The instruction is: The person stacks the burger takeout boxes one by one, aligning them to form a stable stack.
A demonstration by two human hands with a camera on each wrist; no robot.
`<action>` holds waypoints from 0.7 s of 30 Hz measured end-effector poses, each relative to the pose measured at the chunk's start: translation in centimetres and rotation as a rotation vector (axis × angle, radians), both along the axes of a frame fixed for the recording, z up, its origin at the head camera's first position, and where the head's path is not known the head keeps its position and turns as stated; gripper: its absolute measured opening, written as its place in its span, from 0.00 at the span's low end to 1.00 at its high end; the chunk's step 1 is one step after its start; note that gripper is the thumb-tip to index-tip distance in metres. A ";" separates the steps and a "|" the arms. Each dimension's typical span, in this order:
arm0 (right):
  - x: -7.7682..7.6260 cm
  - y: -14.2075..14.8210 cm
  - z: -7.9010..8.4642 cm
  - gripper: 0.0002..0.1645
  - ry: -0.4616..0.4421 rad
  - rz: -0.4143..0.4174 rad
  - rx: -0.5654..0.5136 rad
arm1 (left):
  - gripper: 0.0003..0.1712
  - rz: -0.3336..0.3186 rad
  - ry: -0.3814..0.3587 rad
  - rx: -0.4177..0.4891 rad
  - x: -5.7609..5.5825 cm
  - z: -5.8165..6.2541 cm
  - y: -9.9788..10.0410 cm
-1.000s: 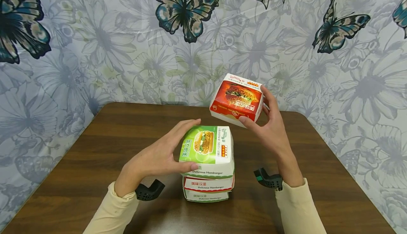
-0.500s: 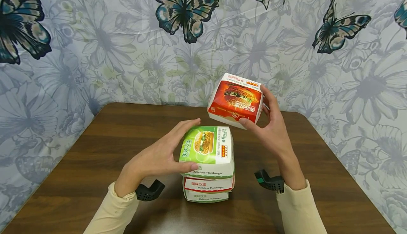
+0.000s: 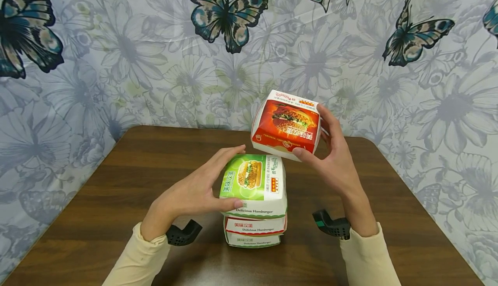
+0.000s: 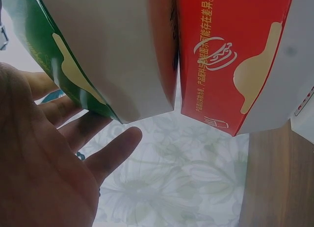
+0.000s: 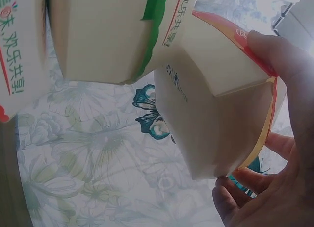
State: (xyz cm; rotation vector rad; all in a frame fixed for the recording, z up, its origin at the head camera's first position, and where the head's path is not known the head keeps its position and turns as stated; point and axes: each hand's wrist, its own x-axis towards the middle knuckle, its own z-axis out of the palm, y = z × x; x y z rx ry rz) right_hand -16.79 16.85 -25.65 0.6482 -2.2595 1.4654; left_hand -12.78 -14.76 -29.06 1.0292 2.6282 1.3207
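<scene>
Three cardboard hamburger boxes stand stacked in front of me: a green-lidded box (image 3: 253, 176) on top, a red-edged box (image 3: 256, 225) in the middle and a green-edged box (image 3: 254, 240) at the bottom. My left hand (image 3: 188, 191) holds the top box from the left, thumb across its front and fingers at the far side. Behind and slightly right of the stack, my right hand (image 3: 334, 163) grips a red hamburger box (image 3: 285, 124) by its right side, tilted and raised. In the right wrist view the red box's pale underside (image 5: 216, 124) shows, close beside the green-edged lid.
The stack stands on a dark brown wooden table (image 3: 116, 208) with rounded far corners. A cloth (image 3: 128, 52) printed with flowers and butterflies hangs behind it. A black wrist camera (image 3: 183, 233) sits on the left wrist, another black wrist camera (image 3: 330, 224) on the right.
My right hand has moved slightly left and toward me with the red box, bringing it closer over the stack's far edge. The left hand and the stack have stayed in place.
</scene>
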 end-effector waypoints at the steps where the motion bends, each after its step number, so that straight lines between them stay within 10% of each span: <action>1: 0.0 0.0 0.0 0.56 0.001 0.003 0.001 | 0.59 -0.002 0.001 0.002 0.0 0.0 0.0; 21: 1.1 -0.4 0.7 0.57 0.026 0.044 0.011 | 0.59 -0.012 0.001 0.013 0.0 0.0 0.0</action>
